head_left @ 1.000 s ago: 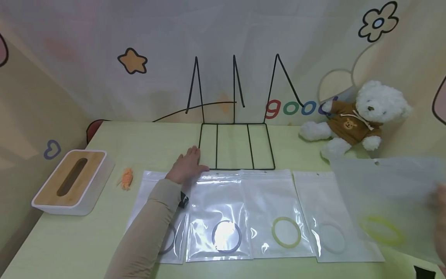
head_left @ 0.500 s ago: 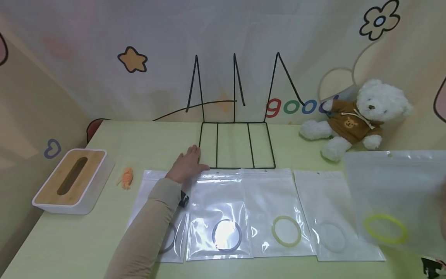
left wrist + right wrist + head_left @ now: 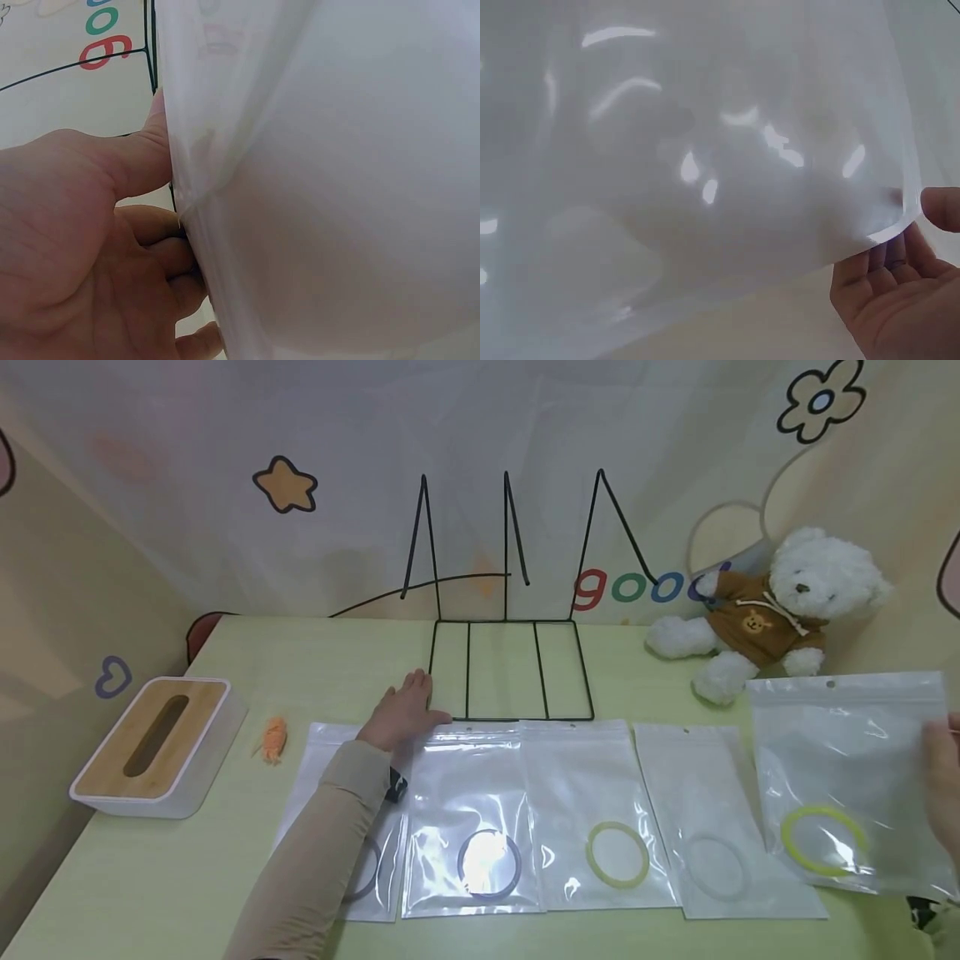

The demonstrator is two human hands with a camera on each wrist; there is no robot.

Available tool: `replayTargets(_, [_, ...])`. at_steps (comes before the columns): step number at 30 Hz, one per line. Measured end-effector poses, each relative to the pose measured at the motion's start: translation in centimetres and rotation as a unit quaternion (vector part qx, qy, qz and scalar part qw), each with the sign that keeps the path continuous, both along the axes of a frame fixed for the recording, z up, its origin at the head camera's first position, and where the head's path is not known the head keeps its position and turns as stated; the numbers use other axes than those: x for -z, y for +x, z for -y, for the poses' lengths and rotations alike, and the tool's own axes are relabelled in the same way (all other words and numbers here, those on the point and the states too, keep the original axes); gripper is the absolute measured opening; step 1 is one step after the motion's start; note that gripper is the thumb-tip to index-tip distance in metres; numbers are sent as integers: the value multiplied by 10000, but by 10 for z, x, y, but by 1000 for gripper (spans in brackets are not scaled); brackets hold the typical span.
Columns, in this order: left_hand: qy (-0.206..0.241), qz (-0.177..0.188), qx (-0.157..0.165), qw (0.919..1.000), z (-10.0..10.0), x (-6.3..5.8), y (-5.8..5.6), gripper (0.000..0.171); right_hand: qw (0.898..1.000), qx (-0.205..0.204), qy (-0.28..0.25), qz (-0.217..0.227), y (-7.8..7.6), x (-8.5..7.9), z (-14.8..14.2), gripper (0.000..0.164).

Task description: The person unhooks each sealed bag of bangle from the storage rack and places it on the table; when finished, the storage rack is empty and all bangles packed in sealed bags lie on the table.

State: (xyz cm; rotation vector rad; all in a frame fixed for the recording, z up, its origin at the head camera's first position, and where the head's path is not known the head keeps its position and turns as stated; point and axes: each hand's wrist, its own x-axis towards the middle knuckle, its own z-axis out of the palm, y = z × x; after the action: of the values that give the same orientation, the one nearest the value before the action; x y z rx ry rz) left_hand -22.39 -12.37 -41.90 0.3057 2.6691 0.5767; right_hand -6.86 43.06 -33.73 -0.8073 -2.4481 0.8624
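Note:
At the right, my right hand (image 3: 943,789) pinches the right edge of a clear zip bag (image 3: 862,752), which holds a yellow ring (image 3: 783,839). In the right wrist view, the thumb and fingers (image 3: 877,296) grip one edge of this bag (image 3: 705,75). My left hand (image 3: 405,714) rests at the front left corner of a black wire rack (image 3: 576,668). Close-up plastic (image 3: 337,150) fills much of the left wrist view, beside the left hand (image 3: 82,225). Below the rack, several zip bags (image 3: 570,777) lie in a row, each with a ring inside.
A white tissue box with a wooden lid (image 3: 153,743) stands on the left of the pale table (image 3: 330,668), near a small orange item (image 3: 273,739). A white teddy bear (image 3: 757,610) in a brown hoodie sits at the back right. Behind them hangs a printed cloth (image 3: 360,427).
The bag in my right hand shifts right and comes into sharper view, its top edge slightly higher. More of the right hand shows now. My left hand stays at the rack.

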Motion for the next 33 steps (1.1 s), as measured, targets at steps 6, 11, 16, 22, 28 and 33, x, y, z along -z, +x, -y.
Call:
replayTargets(6, [26, -36, 39, 10000, 0, -3, 2, 86, 9960, -46, -96, 884, -8, 17, -7, 79])
replayTargets(11, [62, -60, 20, 10000, 1, -7, 5, 84, 9805, -1380, 1070, 898, -5, 16, -1, 95])
replayTargets(16, [89, -65, 50, 9999, 0, -6, 5, 83, 9609, -1966, 1669, 1006, 0, 28, 1, 100])
replayTargets(22, [112, -34, 20, 9999, -3, -4, 3, 84, 9155, -2907, 1806, 2114, 8, 47, 8, 99])
replayTargets(28, [81, -67, 54, 9999, -3, -2, 3, 84, 8843, -3431, 1308, 2884, 13, 57, 4, 101])
replayTargets(33, [79, -142, 88, 9998, -3, -2, 4, 84, 8826, -3561, 1128, 2856, 19, 63, -7, 99])
